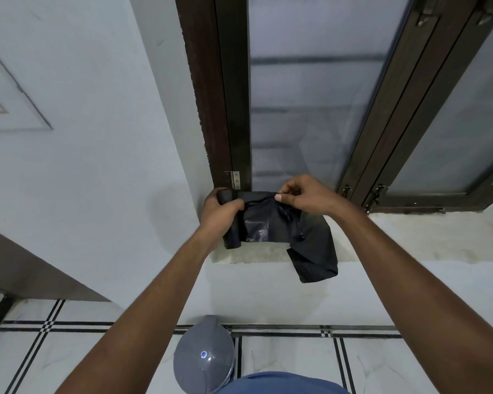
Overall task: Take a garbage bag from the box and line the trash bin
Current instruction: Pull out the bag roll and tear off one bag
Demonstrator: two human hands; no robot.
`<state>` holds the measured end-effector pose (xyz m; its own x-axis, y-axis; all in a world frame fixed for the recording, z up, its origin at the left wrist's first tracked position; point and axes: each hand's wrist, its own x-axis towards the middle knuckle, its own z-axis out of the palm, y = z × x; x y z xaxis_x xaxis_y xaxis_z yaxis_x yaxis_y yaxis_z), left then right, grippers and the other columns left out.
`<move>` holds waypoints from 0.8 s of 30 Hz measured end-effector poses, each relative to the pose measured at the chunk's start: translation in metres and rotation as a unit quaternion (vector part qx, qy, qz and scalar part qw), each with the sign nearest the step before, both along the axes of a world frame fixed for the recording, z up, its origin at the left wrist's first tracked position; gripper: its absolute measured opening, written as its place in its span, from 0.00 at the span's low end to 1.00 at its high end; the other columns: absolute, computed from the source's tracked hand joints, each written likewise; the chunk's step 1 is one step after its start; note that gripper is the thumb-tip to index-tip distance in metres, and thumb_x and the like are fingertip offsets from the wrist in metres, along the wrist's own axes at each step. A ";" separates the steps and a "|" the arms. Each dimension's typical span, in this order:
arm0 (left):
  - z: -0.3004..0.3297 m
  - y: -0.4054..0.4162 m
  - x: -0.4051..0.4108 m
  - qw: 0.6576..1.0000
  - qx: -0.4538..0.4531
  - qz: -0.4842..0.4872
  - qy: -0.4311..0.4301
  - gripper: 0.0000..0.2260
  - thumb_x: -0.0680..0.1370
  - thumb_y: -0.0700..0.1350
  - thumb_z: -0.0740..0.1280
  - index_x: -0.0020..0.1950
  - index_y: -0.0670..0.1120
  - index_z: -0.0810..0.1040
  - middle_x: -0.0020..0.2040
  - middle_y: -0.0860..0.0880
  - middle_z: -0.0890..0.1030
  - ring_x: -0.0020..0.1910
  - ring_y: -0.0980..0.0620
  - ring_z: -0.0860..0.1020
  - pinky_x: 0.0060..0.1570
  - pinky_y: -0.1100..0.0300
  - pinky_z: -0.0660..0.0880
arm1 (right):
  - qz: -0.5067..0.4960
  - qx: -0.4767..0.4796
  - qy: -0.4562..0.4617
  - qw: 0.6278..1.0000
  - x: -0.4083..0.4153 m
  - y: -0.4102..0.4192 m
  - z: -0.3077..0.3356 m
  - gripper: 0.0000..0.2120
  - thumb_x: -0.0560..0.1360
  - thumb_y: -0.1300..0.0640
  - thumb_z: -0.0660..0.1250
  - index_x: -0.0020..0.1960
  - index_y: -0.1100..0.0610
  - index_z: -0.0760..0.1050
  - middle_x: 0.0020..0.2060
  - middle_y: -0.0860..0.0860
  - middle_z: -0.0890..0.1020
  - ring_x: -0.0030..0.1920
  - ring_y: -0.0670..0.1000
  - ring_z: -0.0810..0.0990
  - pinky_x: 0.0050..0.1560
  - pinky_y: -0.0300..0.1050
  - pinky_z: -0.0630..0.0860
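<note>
Grey bin lid (204, 356) at 6 o'clock. Left hand (221, 214) grips bag roll (231, 223); right hand (302, 196) fingers pinch the black garbage bag (313, 245). Risk: uneven pull tears film.

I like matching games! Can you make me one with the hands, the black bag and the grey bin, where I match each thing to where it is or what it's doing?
Things:
1. left hand
2. right hand
3. loose black bag
4. grey bin

Places or states:
A. hangs over the edge of the window ledge
B. stands on the tiled floor, lid closed
C. grips the roll of bags
D. pinches the top edge of the black plastic

Pairs: 1-C, 2-D, 3-A, 4-B
</note>
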<state>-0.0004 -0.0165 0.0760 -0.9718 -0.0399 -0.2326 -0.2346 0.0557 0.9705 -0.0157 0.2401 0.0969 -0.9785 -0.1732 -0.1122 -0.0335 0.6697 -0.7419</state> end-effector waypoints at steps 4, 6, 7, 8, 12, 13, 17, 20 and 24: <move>0.002 0.002 0.000 1.000 0.014 -0.014 0.003 0.17 0.72 0.56 0.84 0.56 0.51 0.88 0.52 0.51 0.90 0.53 0.48 0.89 0.54 0.53 0.85 | 0.020 -0.025 0.003 0.999 0.002 -0.009 0.005 0.05 0.83 0.54 0.75 0.49 0.47 0.87 0.46 0.45 0.90 0.46 0.40 0.87 0.55 0.41 0.79; 0.001 0.004 0.002 0.999 0.029 -0.031 0.010 0.20 0.70 0.58 0.86 0.55 0.48 0.90 0.51 0.51 0.92 0.53 0.49 0.91 0.58 0.50 0.87 | 0.025 -0.041 0.006 0.999 0.004 -0.014 0.008 0.04 0.82 0.50 0.76 0.51 0.49 0.89 0.46 0.45 0.91 0.48 0.39 0.87 0.55 0.40 0.81; 0.001 0.004 0.004 0.999 0.027 -0.038 0.013 0.19 0.71 0.58 0.86 0.55 0.48 0.91 0.51 0.51 0.92 0.52 0.50 0.91 0.58 0.50 0.87 | 0.031 -0.046 0.010 0.998 0.005 -0.017 0.010 0.06 0.82 0.49 0.77 0.52 0.50 0.89 0.46 0.45 0.91 0.48 0.40 0.87 0.55 0.40 0.82; 0.001 0.004 0.004 0.999 0.018 -0.043 0.014 0.18 0.71 0.57 0.86 0.54 0.47 0.91 0.50 0.51 0.92 0.51 0.51 0.91 0.58 0.50 0.87 | 0.037 -0.049 0.014 0.998 0.006 -0.019 0.011 0.06 0.82 0.49 0.77 0.53 0.51 0.90 0.46 0.45 0.91 0.48 0.40 0.87 0.55 0.40 0.81; 0.002 0.004 0.003 0.999 0.003 -0.033 0.014 0.13 0.74 0.54 0.85 0.51 0.47 0.91 0.48 0.48 0.92 0.50 0.47 0.91 0.61 0.44 0.87 | 0.045 -0.041 0.028 0.998 0.006 -0.027 0.009 0.05 0.82 0.49 0.76 0.50 0.48 0.89 0.44 0.44 0.90 0.46 0.38 0.87 0.53 0.39 0.79; 0.002 0.004 0.002 1.000 0.002 -0.020 0.016 0.13 0.74 0.54 0.85 0.50 0.47 0.91 0.48 0.48 0.92 0.50 0.47 0.91 0.61 0.43 0.87 | 0.039 -0.042 0.032 0.998 0.006 -0.029 0.009 0.06 0.83 0.49 0.76 0.48 0.47 0.88 0.43 0.43 0.90 0.46 0.39 0.87 0.52 0.40 0.79; 0.004 0.004 0.002 0.999 0.004 -0.018 0.027 0.12 0.74 0.56 0.84 0.49 0.49 0.92 0.48 0.49 0.92 0.51 0.47 0.91 0.61 0.46 0.87 | 0.016 -0.051 0.039 0.998 0.008 -0.034 0.008 0.07 0.83 0.50 0.75 0.46 0.46 0.87 0.40 0.42 0.89 0.43 0.40 0.86 0.50 0.40 0.78; 0.007 0.005 0.004 0.997 0.008 -0.075 0.022 0.12 0.77 0.53 0.83 0.54 0.48 0.92 0.50 0.49 0.92 0.53 0.49 0.91 0.60 0.51 0.87 | 0.007 -0.048 0.042 0.998 0.007 -0.036 0.007 0.08 0.84 0.51 0.74 0.48 0.47 0.88 0.40 0.43 0.88 0.45 0.43 0.86 0.52 0.45 0.80; 0.006 0.005 0.000 0.998 -0.013 -0.066 0.012 0.09 0.78 0.50 0.81 0.52 0.46 0.92 0.48 0.48 0.92 0.51 0.47 0.91 0.59 0.50 0.87 | 0.002 -0.032 0.053 0.998 0.010 -0.038 0.008 0.08 0.84 0.51 0.73 0.52 0.52 0.90 0.44 0.45 0.90 0.48 0.45 0.88 0.52 0.44 0.82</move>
